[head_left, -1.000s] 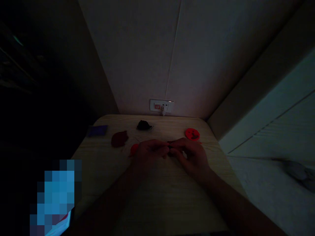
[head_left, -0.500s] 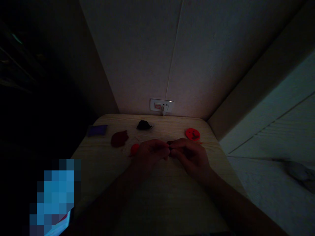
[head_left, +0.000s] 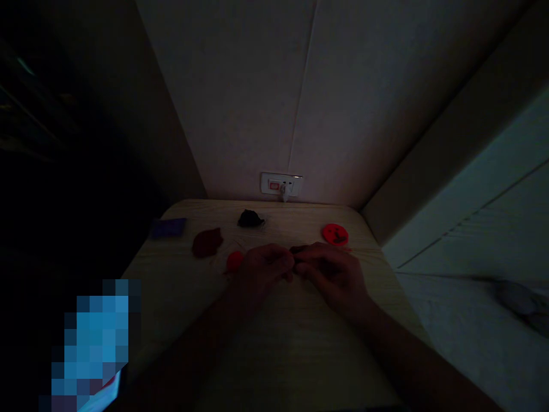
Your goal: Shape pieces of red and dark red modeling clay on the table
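Observation:
Over the table my left hand (head_left: 268, 266) and my right hand (head_left: 332, 272) meet, fingertips almost touching. Both are closed in a pinch around a small dark piece, mostly hidden by the fingers; its kind is too dim to make out. A bright red ball (head_left: 234, 261) sits just left of my left hand. Beyond my right hand lies a flat red disc (head_left: 335, 234) with dark marks on its face, and thin red bits are near it. A dark red flattened lump (head_left: 207, 242) lies farther left, and a black lump (head_left: 249, 218) is at the back.
The light wooden table (head_left: 274, 355) stands against a wall with a socket plate (head_left: 281, 184) and a plug in it. A purple packet (head_left: 168, 228) lies at the back left. A lit screen, partly pixelated (head_left: 100, 343), shows at lower left. A pale cabinet is at right.
The fingers of my left hand have curled in slightly around the small dark piece. Both hands stay in nearly the same place, and the things on the table have not moved.

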### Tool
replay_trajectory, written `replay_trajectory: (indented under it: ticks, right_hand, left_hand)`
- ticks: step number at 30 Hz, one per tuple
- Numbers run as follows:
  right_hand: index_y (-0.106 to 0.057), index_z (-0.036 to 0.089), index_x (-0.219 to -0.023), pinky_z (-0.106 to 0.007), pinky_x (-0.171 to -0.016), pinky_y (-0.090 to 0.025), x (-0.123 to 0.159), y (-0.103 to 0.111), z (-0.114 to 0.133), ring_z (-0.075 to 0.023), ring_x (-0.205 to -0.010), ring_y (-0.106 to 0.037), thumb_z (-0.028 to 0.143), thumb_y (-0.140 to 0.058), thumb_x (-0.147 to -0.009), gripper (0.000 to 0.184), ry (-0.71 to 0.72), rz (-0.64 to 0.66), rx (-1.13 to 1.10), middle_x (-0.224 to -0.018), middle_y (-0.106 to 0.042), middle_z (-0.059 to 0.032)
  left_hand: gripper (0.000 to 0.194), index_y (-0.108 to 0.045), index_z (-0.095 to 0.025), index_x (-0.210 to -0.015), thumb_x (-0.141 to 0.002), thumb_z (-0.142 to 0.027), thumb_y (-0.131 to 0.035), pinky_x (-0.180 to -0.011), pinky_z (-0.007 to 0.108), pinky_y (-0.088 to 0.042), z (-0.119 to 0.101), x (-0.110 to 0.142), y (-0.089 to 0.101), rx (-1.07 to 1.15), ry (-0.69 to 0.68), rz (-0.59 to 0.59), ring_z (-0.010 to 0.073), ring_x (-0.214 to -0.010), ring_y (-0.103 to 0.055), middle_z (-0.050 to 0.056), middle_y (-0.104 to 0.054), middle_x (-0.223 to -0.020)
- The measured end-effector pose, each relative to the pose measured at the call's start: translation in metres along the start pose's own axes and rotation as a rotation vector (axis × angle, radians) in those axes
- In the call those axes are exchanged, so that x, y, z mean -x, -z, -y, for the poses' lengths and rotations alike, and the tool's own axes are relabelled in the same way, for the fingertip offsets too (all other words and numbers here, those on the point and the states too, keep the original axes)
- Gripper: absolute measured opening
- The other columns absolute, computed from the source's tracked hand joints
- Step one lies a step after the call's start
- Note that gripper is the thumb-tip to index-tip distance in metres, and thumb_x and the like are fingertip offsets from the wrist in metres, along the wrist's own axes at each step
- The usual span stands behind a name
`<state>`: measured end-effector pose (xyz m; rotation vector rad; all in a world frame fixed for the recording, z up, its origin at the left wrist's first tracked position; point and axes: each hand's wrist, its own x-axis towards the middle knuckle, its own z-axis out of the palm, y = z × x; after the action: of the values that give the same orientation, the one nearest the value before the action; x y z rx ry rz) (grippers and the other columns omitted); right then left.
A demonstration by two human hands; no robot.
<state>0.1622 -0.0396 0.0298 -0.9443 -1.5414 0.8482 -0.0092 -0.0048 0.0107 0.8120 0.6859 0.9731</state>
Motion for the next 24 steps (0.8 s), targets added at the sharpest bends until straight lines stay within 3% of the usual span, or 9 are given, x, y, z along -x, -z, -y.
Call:
replay_trajectory:
  ticks: [8, 14, 20, 24]
  right_hand:
    - [-0.076, 0.024, -0.104, -0.025, -0.059, -0.057, -0.0001, 0.0043, -0.0061, -0.0148, -0.072, -0.068, 0.020, -0.076, -0.088, 0.016, 0.097, 0.024, 0.121, -0.095, -0.075, -0.0071]
    - [-0.077, 0.025, -0.109, -0.025, -0.057, -0.056, -0.0014, 0.0052, -0.0075, -0.0141, -0.065, -0.067, 0.019, -0.083, -0.083, 0.027, 0.135, 0.034, 0.167, -0.084, -0.073, -0.0038]
    - [-0.081, 0.029, -0.103, -0.030, -0.066, -0.061, -0.0044, 0.0069, -0.0021, -0.0201, -0.081, -0.074, 0.019, -0.076, -0.089, 0.018, 0.170, 0.016, 0.264, -0.088, -0.077, -0.0049]
    - [-0.082, 0.029, -0.101, -0.030, -0.067, -0.061, -0.0042, 0.0077, -0.0005, -0.0205, -0.082, -0.075, 0.017, -0.074, -0.091, 0.018, 0.188, 0.019, 0.285, -0.087, -0.077, -0.0046]
  left_hand:
    - [0.026, -0.073, -0.015, -0.078, -0.066, -0.032, -0.089, -0.058, 0.023, -0.046, -0.0016, -0.0001, -0.0035, -0.070, -0.043, -0.008, 0.0098, -0.056, -0.060, 0.000, -0.069, -0.061]
    - [0.023, -0.073, -0.015, -0.077, -0.066, -0.030, -0.087, -0.059, 0.023, -0.047, 0.0004, -0.0008, -0.0015, -0.089, -0.075, -0.040, 0.0101, -0.056, -0.061, 0.000, -0.071, -0.064]
    - [0.022, -0.074, -0.016, -0.080, -0.067, -0.029, -0.087, -0.060, 0.023, -0.048, 0.0001, -0.0006, -0.0003, -0.040, -0.077, -0.013, 0.0104, -0.057, -0.062, 0.000, -0.071, -0.063]
    - [0.022, -0.074, -0.016, -0.079, -0.067, -0.028, -0.087, -0.059, 0.023, -0.047, 0.0012, -0.0015, -0.0002, -0.055, -0.082, -0.014, 0.0102, -0.056, -0.061, 0.000, -0.071, -0.062]
